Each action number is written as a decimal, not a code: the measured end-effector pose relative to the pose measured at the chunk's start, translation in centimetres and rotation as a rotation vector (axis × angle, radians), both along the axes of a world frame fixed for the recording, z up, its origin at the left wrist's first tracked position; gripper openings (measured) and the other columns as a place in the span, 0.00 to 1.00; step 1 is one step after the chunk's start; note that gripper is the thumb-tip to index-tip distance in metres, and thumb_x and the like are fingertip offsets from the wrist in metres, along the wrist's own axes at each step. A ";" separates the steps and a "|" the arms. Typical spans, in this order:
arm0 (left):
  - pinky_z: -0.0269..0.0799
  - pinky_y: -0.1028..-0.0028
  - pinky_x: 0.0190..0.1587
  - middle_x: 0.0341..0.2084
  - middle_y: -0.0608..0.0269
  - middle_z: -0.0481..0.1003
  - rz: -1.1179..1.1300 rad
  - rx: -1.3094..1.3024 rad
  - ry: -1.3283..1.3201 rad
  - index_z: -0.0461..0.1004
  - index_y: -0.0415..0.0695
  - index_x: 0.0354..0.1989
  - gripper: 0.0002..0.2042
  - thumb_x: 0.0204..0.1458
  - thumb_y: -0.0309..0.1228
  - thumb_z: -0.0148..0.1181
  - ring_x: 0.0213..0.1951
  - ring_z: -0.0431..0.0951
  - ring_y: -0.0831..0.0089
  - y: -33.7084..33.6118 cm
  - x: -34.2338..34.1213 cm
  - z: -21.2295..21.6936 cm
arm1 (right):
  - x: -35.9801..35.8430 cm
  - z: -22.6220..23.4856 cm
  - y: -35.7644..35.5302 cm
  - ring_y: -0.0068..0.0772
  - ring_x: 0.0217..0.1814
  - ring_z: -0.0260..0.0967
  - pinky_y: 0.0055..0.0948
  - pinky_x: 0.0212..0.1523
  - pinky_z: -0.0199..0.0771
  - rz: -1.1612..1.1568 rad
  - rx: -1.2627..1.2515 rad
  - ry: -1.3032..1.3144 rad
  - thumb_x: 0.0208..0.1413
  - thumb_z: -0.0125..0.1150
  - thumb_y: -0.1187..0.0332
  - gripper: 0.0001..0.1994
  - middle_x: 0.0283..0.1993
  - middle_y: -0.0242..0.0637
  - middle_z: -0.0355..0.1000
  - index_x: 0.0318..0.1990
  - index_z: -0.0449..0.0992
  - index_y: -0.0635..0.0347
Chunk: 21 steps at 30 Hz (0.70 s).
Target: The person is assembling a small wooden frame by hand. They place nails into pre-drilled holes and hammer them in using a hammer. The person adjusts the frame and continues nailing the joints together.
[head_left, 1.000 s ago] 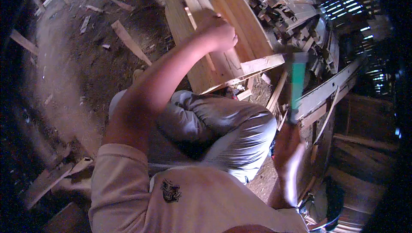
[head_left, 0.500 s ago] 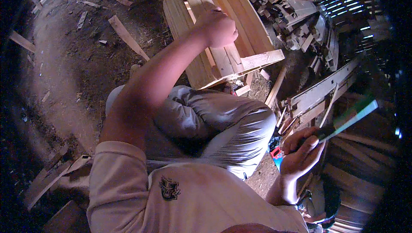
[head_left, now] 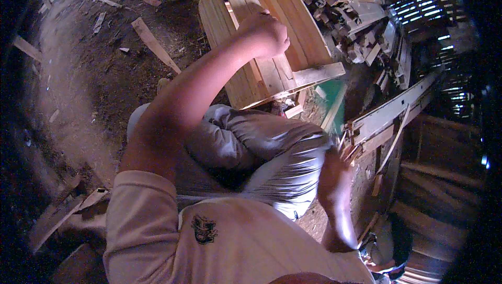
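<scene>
One wooden box (head_left: 300, 33) | directly beneath left grip (head_left: 265, 35) | near knee (head_left: 308, 140)

Underside of left grip (head_left: 266, 35) hidden; right grip (head_left: 335, 171) blurred; green tool (head_left: 340, 114) smeared.

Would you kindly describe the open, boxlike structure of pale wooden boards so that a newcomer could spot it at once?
Start at the grey-trousered legs in mid-picture. Just beyond them, under the bare left hand, lies the open, boxlike structure of pale wooden boards. Unlike the jumbled wood offcuts on its right, its long boards run together as one form.
</scene>
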<state>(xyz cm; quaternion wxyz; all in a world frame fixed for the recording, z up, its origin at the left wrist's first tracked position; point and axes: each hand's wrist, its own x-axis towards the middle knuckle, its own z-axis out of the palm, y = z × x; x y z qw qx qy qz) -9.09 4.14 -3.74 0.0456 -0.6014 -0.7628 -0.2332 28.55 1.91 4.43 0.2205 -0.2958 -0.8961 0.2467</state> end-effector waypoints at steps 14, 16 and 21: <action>0.70 0.53 0.57 0.25 0.48 0.80 0.006 -0.030 0.077 0.81 0.42 0.23 0.21 0.60 0.42 0.51 0.34 0.82 0.48 0.7 -0.8 -0.5 | -1.7 2.4 -0.8 0.54 0.23 0.73 0.47 0.23 0.67 -0.065 0.116 -0.350 0.69 0.51 0.66 0.11 0.25 0.58 0.72 0.40 0.71 0.68; 0.70 0.54 0.57 0.26 0.48 0.81 -0.021 -0.057 0.064 0.82 0.42 0.23 0.20 0.59 0.42 0.50 0.35 0.83 0.49 0.4 -0.1 -1.1 | -1.2 2.1 0.0 0.22 0.15 0.59 0.27 0.14 0.56 -0.214 -0.061 0.118 0.73 0.48 0.59 0.16 0.17 0.32 0.61 0.32 0.67 0.58; 0.71 0.56 0.58 0.30 0.46 0.82 -0.008 -0.052 0.036 0.83 0.42 0.25 0.20 0.58 0.41 0.49 0.37 0.83 0.50 -0.1 0.0 0.2 | -0.9 0.5 0.1 0.40 0.15 0.57 0.33 0.17 0.59 0.034 0.034 0.284 0.72 0.49 0.58 0.17 0.20 0.43 0.61 0.34 0.67 0.63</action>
